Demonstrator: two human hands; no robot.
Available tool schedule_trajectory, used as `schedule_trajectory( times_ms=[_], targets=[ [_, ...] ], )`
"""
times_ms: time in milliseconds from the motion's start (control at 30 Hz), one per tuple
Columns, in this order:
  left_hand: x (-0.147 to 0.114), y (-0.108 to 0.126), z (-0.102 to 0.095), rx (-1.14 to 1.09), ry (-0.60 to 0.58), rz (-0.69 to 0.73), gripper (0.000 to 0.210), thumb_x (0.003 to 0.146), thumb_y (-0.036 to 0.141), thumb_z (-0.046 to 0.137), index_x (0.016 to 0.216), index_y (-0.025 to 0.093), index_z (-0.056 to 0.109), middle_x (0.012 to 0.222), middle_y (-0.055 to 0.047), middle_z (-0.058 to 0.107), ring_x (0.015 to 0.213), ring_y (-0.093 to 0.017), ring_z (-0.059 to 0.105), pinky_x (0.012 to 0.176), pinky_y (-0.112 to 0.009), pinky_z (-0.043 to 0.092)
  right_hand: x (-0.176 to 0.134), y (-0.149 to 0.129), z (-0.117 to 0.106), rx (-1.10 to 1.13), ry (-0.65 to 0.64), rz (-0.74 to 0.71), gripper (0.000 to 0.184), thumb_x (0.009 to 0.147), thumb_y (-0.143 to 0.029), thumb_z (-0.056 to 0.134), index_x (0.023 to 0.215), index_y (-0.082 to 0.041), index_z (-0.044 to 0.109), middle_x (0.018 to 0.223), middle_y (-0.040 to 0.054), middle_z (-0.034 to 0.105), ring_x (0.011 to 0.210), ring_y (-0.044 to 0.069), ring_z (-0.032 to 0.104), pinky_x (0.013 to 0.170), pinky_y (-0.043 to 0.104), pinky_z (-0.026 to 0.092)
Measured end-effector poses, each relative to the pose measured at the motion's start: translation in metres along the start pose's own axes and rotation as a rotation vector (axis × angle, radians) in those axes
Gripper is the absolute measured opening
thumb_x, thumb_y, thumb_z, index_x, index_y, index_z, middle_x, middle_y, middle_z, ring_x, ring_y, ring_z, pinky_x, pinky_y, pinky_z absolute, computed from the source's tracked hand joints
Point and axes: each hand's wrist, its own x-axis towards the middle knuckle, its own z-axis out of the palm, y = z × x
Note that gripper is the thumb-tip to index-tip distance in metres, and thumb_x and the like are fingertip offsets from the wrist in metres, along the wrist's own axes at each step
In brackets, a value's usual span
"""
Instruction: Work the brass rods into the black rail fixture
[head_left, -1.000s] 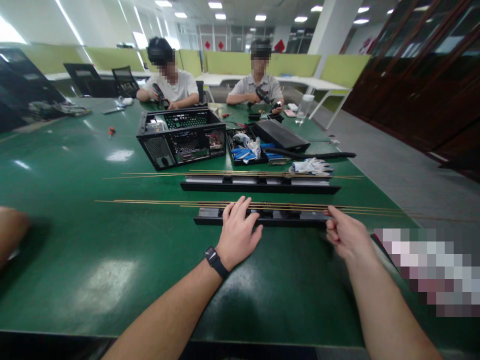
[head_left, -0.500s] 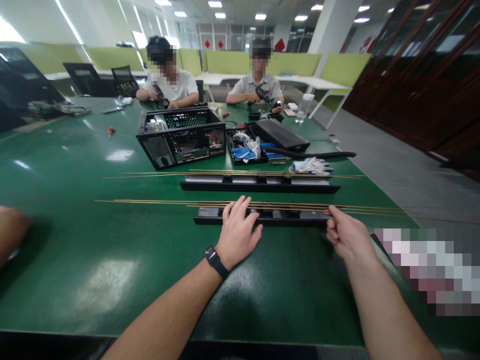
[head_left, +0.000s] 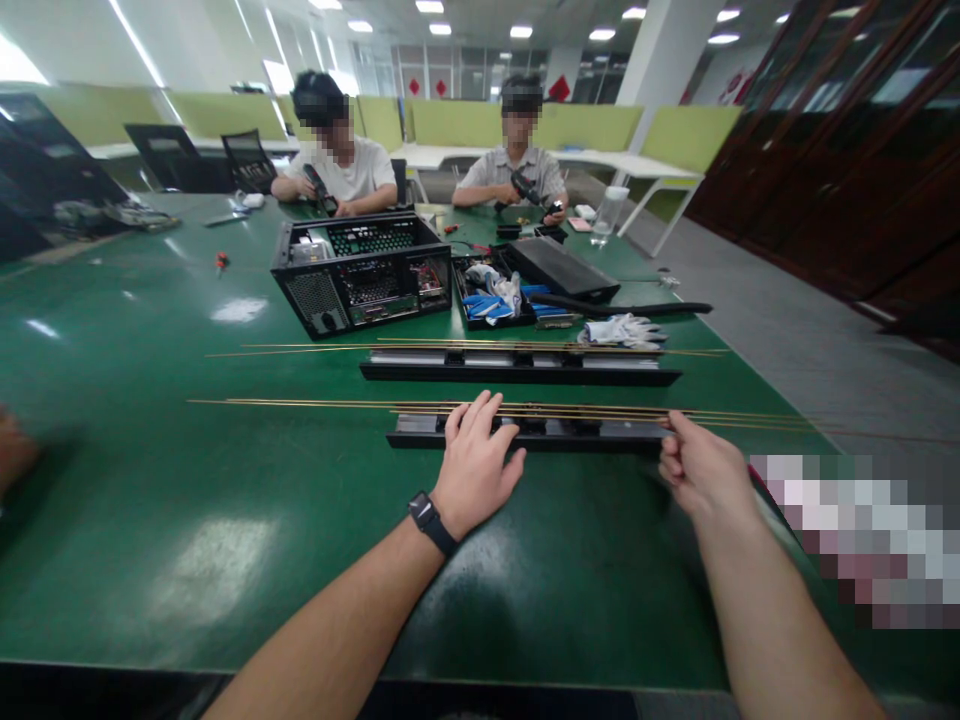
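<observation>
Near rods point(head_left: 315, 403), thin and brass-coloured, lie lengthwise along the near rail point(head_left: 570, 442), a long dark strip on the green table point(head_left: 135, 480); both rod ends overhang the rail to left and right. Right hand point(head_left: 703, 462) is at the rail's right end: thumb and index finger pinch at the near rods, other fingers curled into the palm. Number of rods within the pinch cannot be told. The rods run on past the fingertips to the right, toward the table edge. Left hand point(head_left: 478, 462) lies over the rods left of the rail's middle, back upward, fingers extended away from the body and not closed around anything, thumb set out to the right. Left forearm enters from below and slants up rightward, dark watch point(head_left: 424, 512) at the wrist; right forearm slants up leftward, wrist roughly in line with it. Beyond and parallel: far rail point(head_left: 517, 374), with far rods point(head_left: 315, 347) along it, well apart from both hands.
</observation>
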Motion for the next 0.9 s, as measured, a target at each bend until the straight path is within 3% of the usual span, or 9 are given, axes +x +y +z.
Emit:
schedule_trajectory(
  times_ms=[167, 467, 667, 900],
  targets=[
    [-0.0001, 0.0004, -0.0001, -0.002, 0.002, 0.000, 0.022, 0.093, 0.031, 0.065, 0.112, 0.022, 0.071, 0.152, -0.014, 0.052, 0.149, -0.030, 0.040, 0.122, -0.054, 0.030, 0.0005, -0.0043, 0.0000, 0.010, 0.064, 0.021, 0.020, 0.089, -0.031, 0.070, 0.077, -0.018, 0.062, 0.046, -0.0067, 0.049, 0.029, 0.005, 0.032, 0.026, 0.016, 0.021],
    [0.0002, 0.0008, -0.0006, -0.012, 0.007, -0.001, 0.022, 0.093, 0.030, 0.065, 0.113, 0.023, 0.071, 0.152, -0.014, 0.053, 0.148, -0.031, 0.040, 0.121, -0.056, 0.030, -0.0044, -0.0024, 0.0017, -0.016, -0.045, 0.025, 0.023, 0.081, -0.034, 0.079, 0.080, -0.016, 0.065, 0.047, -0.0061, 0.050, 0.028, 0.005, 0.033, 0.026, 0.016, 0.021],
    [-0.0001, 0.0002, -0.0004, -0.011, 0.001, 0.000, 0.022, 0.093, 0.031, 0.064, 0.112, 0.023, 0.072, 0.152, -0.014, 0.052, 0.149, -0.031, 0.040, 0.121, -0.055, 0.031, 0.0011, -0.0042, -0.0022, 0.025, 0.065, -0.007, 0.025, 0.084, -0.036, 0.077, 0.078, -0.018, 0.061, 0.048, -0.0073, 0.048, 0.030, 0.004, 0.034, 0.028, 0.015, 0.023],
    [-0.0003, 0.0003, -0.0007, -0.010, -0.005, -0.003, 0.023, 0.094, 0.031, 0.064, 0.114, 0.023, 0.071, 0.152, -0.014, 0.052, 0.149, -0.030, 0.039, 0.122, -0.054, 0.029, -0.0008, -0.0038, -0.0002, -0.017, 0.052, 0.005, 0.023, 0.086, -0.036, 0.074, 0.079, -0.018, 0.062, 0.046, -0.0071, 0.048, 0.029, 0.005, 0.033, 0.027, 0.016, 0.020]
  ],
)
